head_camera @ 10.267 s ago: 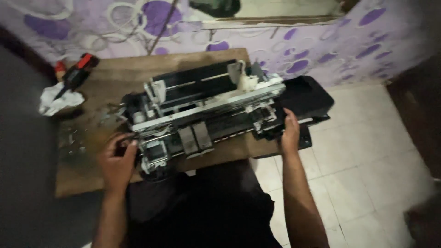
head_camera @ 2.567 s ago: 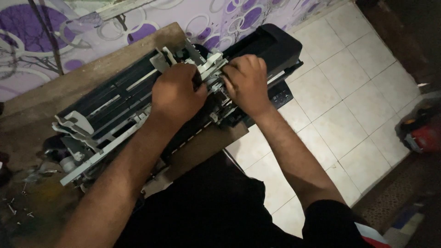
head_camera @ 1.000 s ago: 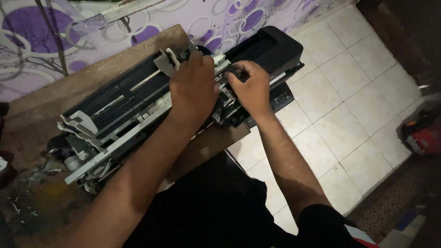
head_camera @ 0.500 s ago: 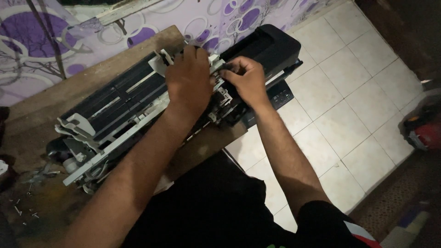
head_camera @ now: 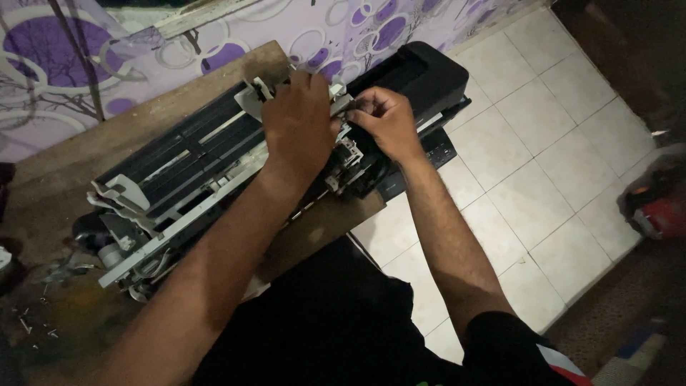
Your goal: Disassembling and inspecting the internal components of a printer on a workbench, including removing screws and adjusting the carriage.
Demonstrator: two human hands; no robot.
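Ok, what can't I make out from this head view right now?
- Part under the left hand: covered by the palm on the printer frame.
- What the right hand pinches: too small, hidden by curled fingers.
- Screws on the table: tiny and dim, count unclear.
- Red object on the floor: dark, cut off by the right edge.
- Black cover: far side hidden.

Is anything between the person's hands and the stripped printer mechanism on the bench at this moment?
Nothing visible does. The left hand lies flat on top of the printer mechanism, and the right hand pinches a small part at its right end, beside the black housing.
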